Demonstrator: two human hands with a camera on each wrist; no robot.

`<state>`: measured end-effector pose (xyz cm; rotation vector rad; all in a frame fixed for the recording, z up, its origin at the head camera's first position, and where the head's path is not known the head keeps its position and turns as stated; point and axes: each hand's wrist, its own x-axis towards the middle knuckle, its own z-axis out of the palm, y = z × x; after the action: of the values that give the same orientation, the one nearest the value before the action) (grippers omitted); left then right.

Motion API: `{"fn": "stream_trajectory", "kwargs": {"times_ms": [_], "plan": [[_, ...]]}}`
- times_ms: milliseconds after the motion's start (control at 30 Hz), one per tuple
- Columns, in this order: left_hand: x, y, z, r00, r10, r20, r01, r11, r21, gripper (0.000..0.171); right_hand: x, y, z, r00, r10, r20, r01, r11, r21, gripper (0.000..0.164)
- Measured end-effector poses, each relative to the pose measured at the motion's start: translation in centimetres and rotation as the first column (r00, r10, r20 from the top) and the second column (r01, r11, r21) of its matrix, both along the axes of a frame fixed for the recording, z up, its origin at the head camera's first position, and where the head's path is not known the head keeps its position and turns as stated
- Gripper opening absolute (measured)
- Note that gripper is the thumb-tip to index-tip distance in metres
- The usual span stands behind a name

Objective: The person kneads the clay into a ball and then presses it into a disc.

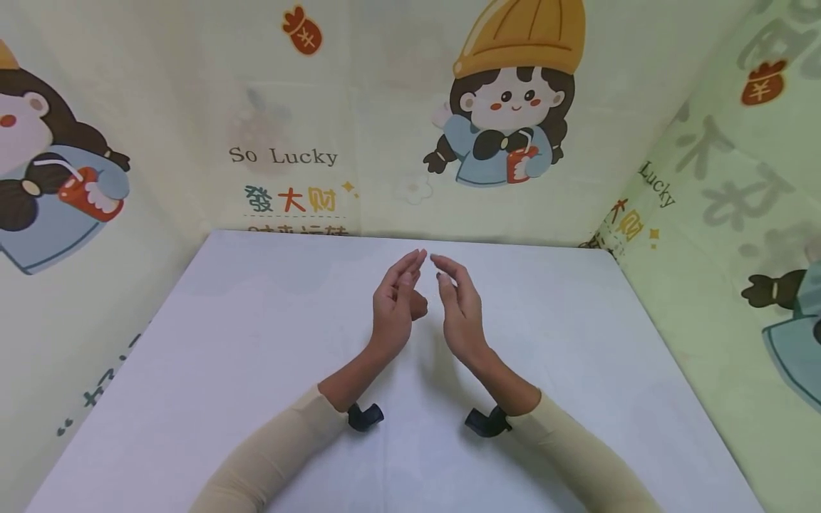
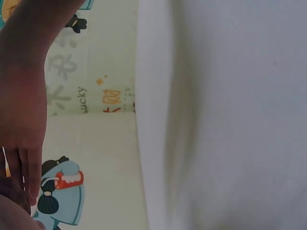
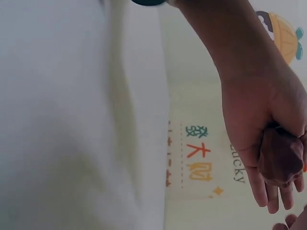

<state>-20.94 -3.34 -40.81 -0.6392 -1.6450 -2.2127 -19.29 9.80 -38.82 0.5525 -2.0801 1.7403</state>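
A reddish-brown lump (image 1: 419, 306) with a creased, uneven surface sits against the palm of my left hand (image 1: 391, 310), under the thumb. In the right wrist view, the lump (image 3: 281, 156) covers part of that palm, and the long fingers reach past it. Facing it a short way off, my right hand (image 1: 462, 310) has its palm turned inward and holds nothing. Its fingers lean toward the left fingertips, with a narrow gap between. Both hands are raised over the white table (image 1: 269, 320).
Dark wrist mounts, one at the left wrist (image 1: 365, 417) and one at the right wrist (image 1: 486, 422), sit under the beige sleeves. Cartoon-printed cloth walls (image 1: 385, 128) stand around the back and sides of the table.
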Motion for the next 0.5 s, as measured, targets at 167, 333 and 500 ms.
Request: {"fn": "stream_trajectory", "kwargs": {"times_ms": [167,333,500], "plan": [[0.8,0.9,0.2,1.000,-0.013,-0.013,0.012,1.000,-0.023,0.043,-1.8,-0.5,0.6,0.998,-0.015,-0.063,0.008,0.992,-0.123,0.051],[1.5,1.5,0.5,0.999,-0.012,-0.040,0.011,0.999,-0.040,0.048,-2.7,-1.1,0.5,0.999,0.020,-0.027,-0.025,0.980,-0.196,0.062],[1.7,1.6,0.8,0.998,-0.017,-0.062,0.015,0.999,-0.045,0.051,-2.8,-1.7,0.3,0.992,0.116,0.048,-0.100,0.962,-0.255,0.067]]}}
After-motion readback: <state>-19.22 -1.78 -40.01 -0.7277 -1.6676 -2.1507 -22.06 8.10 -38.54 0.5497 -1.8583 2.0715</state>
